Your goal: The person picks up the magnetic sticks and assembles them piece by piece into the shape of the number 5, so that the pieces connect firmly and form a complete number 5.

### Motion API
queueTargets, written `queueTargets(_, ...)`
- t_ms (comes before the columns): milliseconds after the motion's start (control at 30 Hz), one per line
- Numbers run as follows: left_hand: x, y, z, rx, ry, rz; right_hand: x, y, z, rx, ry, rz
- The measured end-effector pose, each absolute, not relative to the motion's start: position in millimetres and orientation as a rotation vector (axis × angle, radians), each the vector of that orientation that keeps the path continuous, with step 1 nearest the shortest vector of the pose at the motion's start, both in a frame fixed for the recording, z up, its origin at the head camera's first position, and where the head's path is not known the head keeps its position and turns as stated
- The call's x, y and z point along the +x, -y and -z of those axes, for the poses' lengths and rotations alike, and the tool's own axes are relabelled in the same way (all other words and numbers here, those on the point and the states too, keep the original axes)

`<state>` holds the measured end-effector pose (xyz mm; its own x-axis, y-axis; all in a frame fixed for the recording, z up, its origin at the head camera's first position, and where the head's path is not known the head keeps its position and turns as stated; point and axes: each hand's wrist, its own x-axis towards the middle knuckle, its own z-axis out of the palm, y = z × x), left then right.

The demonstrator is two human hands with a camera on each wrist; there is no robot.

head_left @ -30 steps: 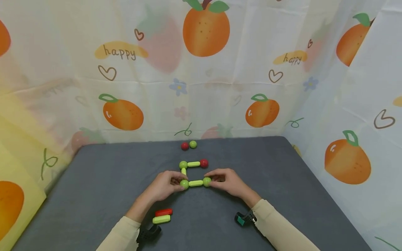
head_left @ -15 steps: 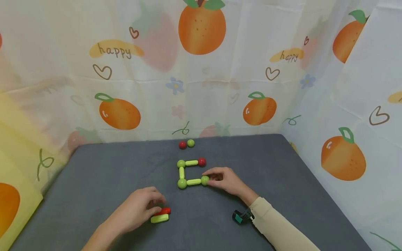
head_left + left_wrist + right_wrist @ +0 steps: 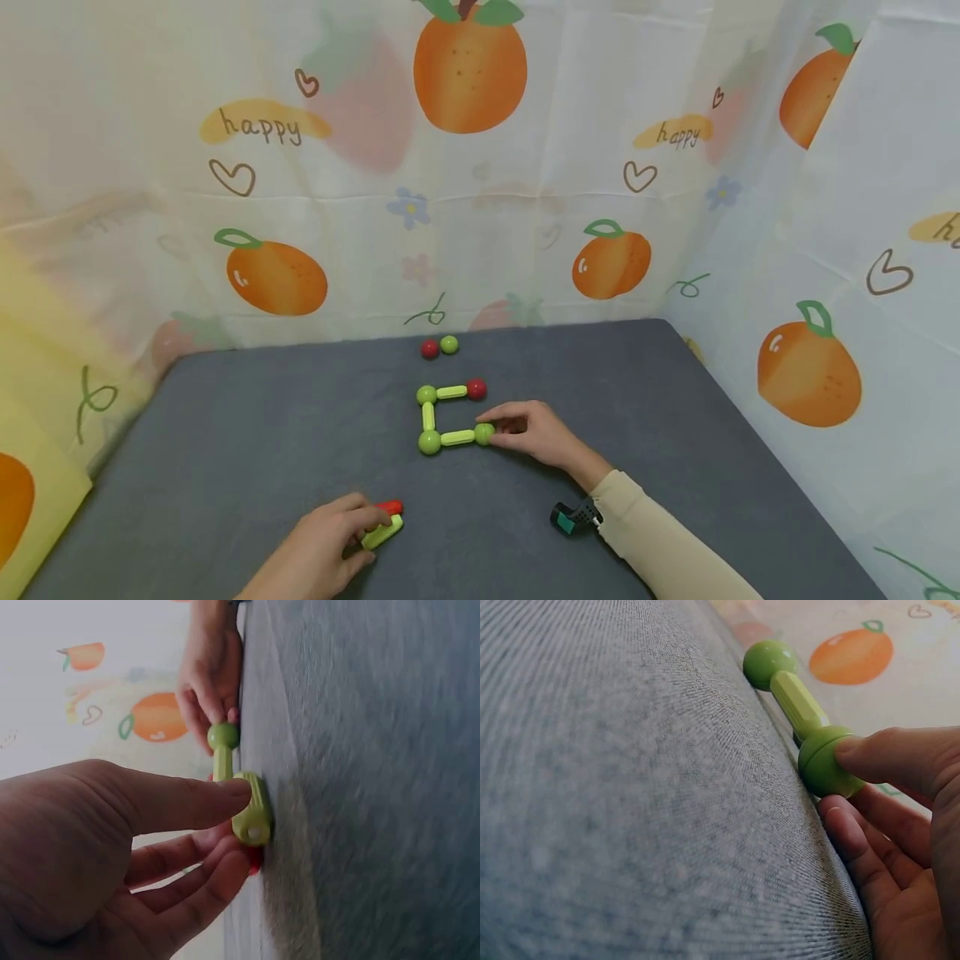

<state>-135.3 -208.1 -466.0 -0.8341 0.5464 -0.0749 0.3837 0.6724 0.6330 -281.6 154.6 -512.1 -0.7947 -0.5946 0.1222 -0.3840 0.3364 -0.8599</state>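
Pinching with both hands here: the left hand (image 3: 322,542) reaches in low from the near edge, back of the hand up, fingers bent over a loose yellow-green rod (image 3: 385,532), thumb on its near side. That rod lies slanted on the grey table (image 3: 637,392), right beside a red rod (image 3: 390,506) that's partly behind the fingers.

The right hand (image 3: 536,433) comes in from the right with the forearm angled inward, beige sleeve (image 3: 667,533) behind a black wrist device (image 3: 573,517). Its thumb and fingers hold the end green ball (image 3: 483,434) of a C-shaped chain (image 3: 428,417) in the middle of the table: 3 yellow-green rods, 3 green balls and 1 red ball at the far end. Wrist view shows the thumb pressed on the ball, other fingers curled lower down.
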Motion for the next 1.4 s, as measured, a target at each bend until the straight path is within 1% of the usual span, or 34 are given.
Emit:
queueTargets(267,-129,198,477,0.843,-2.609,-0.955,-281,-154,512,-0.886,-2.394,1.441)
queueTargets(367,-131,196,477,0.828,-2.538,-1.018,-281,-154,512,-0.881,-2.403,1.429)
queueTargets(500,-135,190,475,0.737,-2.425,-1.093,-282,-154,514,-0.874,-2.402,1.428)
queueTargets(633,-148,195,513,0.671,-2.335,-1.131,-281,-154,515,-0.874,-2.393,1.434)
queueTargets(733,-152,193,524,0.667,-2.311,-1.151,-282,-154,515,-0.885,-2.386,1.434)
queueTargets(867,-144,177,487,0.670,-2.318,-1.143,-283,-155,514,-0.888,-2.388,1.428)
queueTargets(967,-143,169,473,0.662,-2.316,-1.126,-283,-156,512,-0.873,-2.400,1.429)
queueTargets(1233,-147,148,467,0.667,-2.378,-1.148,-283,-153,510,-0.862,-2.397,1.415)
queueTargets(1400,-161,123,466,0.622,-2.463,-1.263,-283,-154,509,-0.862,-2.399,1.424)
